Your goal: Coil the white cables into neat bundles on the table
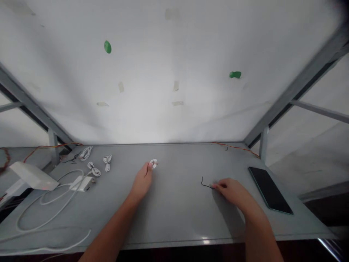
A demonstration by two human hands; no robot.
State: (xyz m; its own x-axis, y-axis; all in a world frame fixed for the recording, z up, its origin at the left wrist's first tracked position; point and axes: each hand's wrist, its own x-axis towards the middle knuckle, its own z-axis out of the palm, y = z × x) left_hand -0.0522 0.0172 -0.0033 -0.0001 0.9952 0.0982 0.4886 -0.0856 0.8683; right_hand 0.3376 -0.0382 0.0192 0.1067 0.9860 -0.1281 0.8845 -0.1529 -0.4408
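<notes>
Head view: left hand (pixel 141 181) outstretched, fingers grasping coiled white cable (pixel 153 163); right hand (pixel 231 191) fingers pinching black wire tie (pixel 205 183).

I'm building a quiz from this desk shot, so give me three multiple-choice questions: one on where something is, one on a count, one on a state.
1. Where does the phone lie?
A. Right of the right hand
B. Between the hands
C. At the far left

2. How many green marks are on the white wall?
A. One
B. Two
C. Four

3. What is the left hand doing?
A. Resting flat
B. Touching a small cable coil
C. Lifting the phone

Answers: 1 A, it lies beyond the right hand. 2 B, one left, one right. 3 B, fingertips meet the small cable coil.
</notes>
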